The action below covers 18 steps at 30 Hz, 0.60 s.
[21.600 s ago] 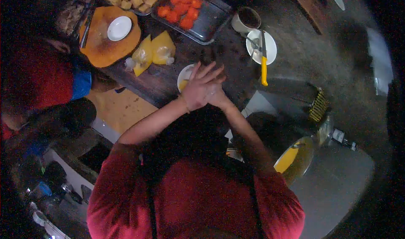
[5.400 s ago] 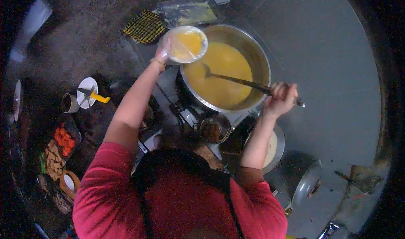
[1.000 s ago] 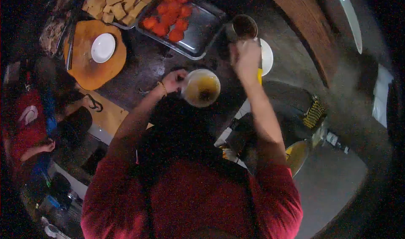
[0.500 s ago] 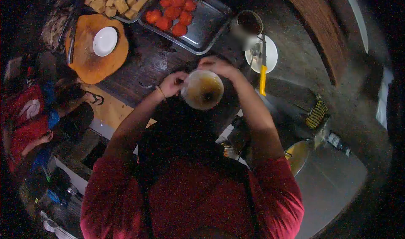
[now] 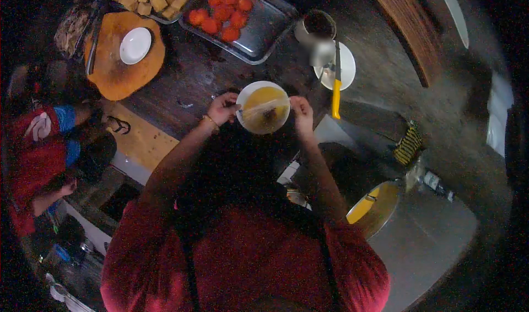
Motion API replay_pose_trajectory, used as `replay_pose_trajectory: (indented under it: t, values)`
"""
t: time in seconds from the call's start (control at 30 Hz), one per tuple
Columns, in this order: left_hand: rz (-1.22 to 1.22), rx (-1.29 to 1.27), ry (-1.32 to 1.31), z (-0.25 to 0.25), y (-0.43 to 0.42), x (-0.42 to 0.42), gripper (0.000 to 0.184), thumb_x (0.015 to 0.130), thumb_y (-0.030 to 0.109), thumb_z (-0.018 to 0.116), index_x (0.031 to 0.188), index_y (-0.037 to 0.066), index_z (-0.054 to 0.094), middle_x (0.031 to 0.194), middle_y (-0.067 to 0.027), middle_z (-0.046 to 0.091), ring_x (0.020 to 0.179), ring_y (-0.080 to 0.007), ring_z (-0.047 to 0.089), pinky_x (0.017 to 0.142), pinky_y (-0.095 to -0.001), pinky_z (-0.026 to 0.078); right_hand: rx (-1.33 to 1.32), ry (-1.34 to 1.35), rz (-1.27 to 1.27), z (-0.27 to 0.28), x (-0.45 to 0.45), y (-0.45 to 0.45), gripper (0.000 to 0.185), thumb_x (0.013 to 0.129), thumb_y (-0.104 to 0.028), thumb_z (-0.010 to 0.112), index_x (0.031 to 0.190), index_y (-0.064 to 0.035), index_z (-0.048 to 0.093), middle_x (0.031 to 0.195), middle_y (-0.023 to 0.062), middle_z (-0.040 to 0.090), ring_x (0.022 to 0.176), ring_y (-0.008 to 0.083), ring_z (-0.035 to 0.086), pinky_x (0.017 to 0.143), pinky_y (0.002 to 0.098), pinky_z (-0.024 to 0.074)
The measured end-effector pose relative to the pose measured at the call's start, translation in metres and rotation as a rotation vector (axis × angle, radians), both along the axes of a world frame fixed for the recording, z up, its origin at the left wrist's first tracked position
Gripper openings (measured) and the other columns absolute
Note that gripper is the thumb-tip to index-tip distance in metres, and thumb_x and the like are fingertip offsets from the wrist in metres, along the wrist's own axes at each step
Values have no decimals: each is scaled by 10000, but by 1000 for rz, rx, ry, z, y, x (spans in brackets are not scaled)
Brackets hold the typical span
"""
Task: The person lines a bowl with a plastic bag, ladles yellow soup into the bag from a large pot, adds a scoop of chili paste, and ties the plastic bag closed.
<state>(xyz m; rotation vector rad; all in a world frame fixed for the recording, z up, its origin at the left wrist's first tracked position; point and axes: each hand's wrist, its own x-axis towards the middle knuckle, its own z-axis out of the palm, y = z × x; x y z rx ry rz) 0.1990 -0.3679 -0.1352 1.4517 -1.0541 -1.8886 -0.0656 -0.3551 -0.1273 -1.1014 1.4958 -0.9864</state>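
A white bowl [image 5: 240, 104] holds a yellow liquid with a dark spot in it. Across its lower half stretches a clear film that looks like plastic wrap [image 5: 259, 114], its edge running diagonally to the right rim. My left hand [image 5: 222, 109] is closed on the bowl's left rim. At the right rim my right hand [image 5: 301, 115] pinches the end of the film; the fingertips are small and partly blurred.
An orange chopping board [image 5: 149, 72] with a small white dish [image 5: 135, 45] lies left. Behind are a metal tray [image 5: 267, 28] with red pieces and a tray of cut chunks [image 5: 157, 1]. Right stand a cup [image 5: 315, 28] and a plate with a yellow-handled knife [image 5: 336, 100]. Another person [image 5: 38, 163] is at left.
My right hand has moved from the bowl's far rim to its right side. The film, earlier over the whole bowl, now leaves the far part uncovered. My left hand stays at the left rim.
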Motion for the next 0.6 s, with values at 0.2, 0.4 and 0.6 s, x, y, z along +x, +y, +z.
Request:
replay_pose_trajectory:
  t: [0.2,0.4,0.6]
  values:
    - [144,-32,-15,-14,9,-10,253,771,102,582,1007,41,511,923,-81,527,610,-109,541,422,-232,468,67,-93,-162,34,11,28,158,843,-162,512,887,-15,551,785,15,550,728,75,477,674,227,386]
    - [-24,-749,-718,31,8,-25,460,751,185,613,1147,39,429,993,-186,494,837,-337,543,706,-392,480,21,-166,-244,82,33,9,145,822,-159,550,866,-23,579,729,-1,550,580,58,451,509,206,357]
    - [-169,-797,-589,82,28,-71,527,745,198,579,1184,-15,382,1058,-242,464,922,-395,494,807,-407,423,127,-206,-238,106,35,-21,123,751,-5,540,866,-10,581,757,33,589,650,117,525,587,248,428]
